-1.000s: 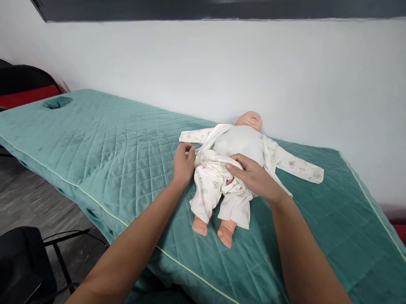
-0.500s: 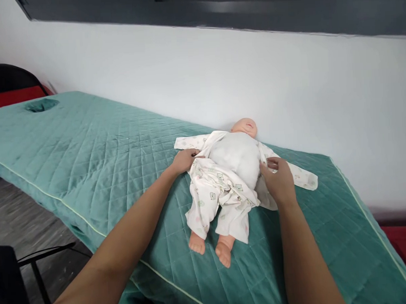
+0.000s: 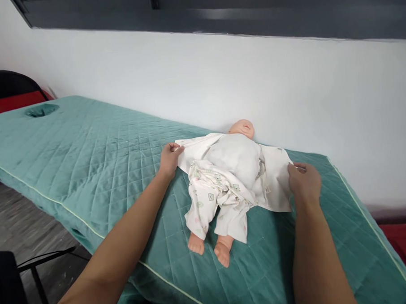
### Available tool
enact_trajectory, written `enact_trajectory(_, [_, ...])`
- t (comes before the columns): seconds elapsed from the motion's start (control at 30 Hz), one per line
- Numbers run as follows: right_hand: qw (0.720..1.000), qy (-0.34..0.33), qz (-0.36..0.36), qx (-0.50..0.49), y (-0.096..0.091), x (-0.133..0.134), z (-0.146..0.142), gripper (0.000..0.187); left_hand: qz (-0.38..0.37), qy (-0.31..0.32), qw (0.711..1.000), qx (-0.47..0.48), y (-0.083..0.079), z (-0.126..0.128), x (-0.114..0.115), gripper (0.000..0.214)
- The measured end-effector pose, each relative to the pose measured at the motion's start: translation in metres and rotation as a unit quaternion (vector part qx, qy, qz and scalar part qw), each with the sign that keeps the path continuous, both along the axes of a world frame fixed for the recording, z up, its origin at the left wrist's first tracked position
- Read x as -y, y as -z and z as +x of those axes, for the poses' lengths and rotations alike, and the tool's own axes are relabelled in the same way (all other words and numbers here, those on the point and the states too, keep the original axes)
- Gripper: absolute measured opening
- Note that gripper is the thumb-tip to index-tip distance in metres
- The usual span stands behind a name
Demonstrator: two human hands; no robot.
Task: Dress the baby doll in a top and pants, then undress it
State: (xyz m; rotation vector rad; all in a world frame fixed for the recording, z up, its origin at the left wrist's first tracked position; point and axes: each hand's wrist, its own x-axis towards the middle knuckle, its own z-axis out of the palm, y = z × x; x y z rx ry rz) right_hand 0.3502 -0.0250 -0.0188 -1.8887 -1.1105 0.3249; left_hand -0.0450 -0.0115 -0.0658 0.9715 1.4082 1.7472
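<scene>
A baby doll (image 3: 242, 127) lies on its back on a green quilted bed cover (image 3: 116, 173), its feet towards me. Its cloth torso (image 3: 235, 157) is white and bare in the middle. Patterned baby trousers (image 3: 210, 196) cover the legs. The doll's white baby top (image 3: 274, 178) is spread open to both sides. My left hand (image 3: 170, 159) pinches the edge of the panel on the left, and my right hand (image 3: 305, 181) pinches the panel on the right. The sleeves are mostly hidden beneath the panels.
A white wall (image 3: 152, 78) runs behind the bed, with a dark window frame (image 3: 251, 15) above. The cover has a face hole (image 3: 42, 109) at the far left. A black stand (image 3: 36, 275) is at the lower left, a red and black chair (image 3: 13, 91) at the far left.
Both hands have moved outwards, away from the doll's torso, drawing the top's front panels out flat to the left and right. The doll stays in place.
</scene>
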Motion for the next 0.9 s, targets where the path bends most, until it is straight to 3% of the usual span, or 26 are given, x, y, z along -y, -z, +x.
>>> enact_trajectory(0.1, [0.997,0.006,-0.024,0.068,0.000,0.002,0.006,0.028,-0.014,-0.054,0.996,-0.073,0.002,0.001,0.002,0.022])
enact_trajectory(0.2, [0.992,-0.015,0.013,0.128,0.003,0.003,-0.003,0.033,-0.046,-0.100,0.971,-0.211,0.003,0.002,0.005,0.012])
enact_trajectory(0.33, [0.969,-0.110,0.114,0.188,0.010,0.003,-0.027,0.036,-0.068,-0.097,0.941,-0.317,0.002,0.005,0.010,0.007])
enact_trajectory(0.47, [0.953,-0.183,0.089,0.224,0.021,0.005,-0.049,0.047,-0.055,-0.089,0.902,-0.418,-0.001,0.012,0.014,0.018])
enact_trajectory(0.6, [0.942,-0.204,0.048,0.261,0.030,0.004,-0.058,0.061,0.003,-0.033,0.856,-0.516,-0.005,0.025,0.013,0.024])
enact_trajectory(0.77, [0.936,-0.218,0.018,0.276,0.037,0.000,-0.054,0.078,0.110,0.105,0.785,-0.601,0.003,0.040,0.005,0.039])
enact_trajectory(0.9, [0.942,-0.209,0.030,0.260,0.044,-0.003,-0.046,0.078,0.125,0.136,0.786,-0.591,0.016,0.038,-0.002,0.054])
